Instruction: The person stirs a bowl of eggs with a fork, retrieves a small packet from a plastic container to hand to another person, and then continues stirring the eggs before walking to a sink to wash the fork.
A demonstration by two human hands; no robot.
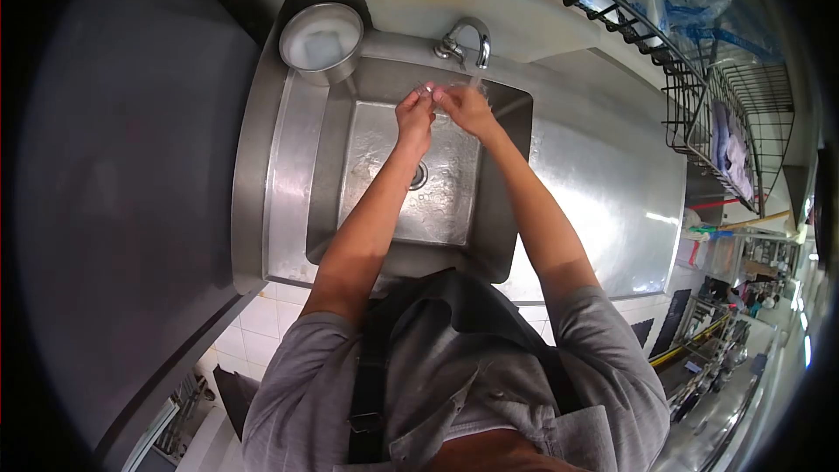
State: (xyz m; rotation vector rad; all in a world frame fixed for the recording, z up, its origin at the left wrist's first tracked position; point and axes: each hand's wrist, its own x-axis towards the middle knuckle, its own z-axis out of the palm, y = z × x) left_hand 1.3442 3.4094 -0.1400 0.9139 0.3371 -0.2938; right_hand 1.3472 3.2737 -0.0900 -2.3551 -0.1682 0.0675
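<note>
Both hands are raised over the far side of the steel sink, close together near the tap. Water runs from the spout beside my right hand, and splashes show around its knuckles. My left hand has its fingers bent and pinched, fingertips almost meeting those of the right. The right fingers are also curled in. Between the fingertips something small and clear or shiny shows, and I cannot tell whether it is an object or water. Below, the wet sink floor surrounds a round drain.
A round metal pot with whitish liquid and a pale block stands at the sink's back left corner. To the right lies a steel counter. Wire racks with plastic bags and cloths hang above it. A dark panel borders the left.
</note>
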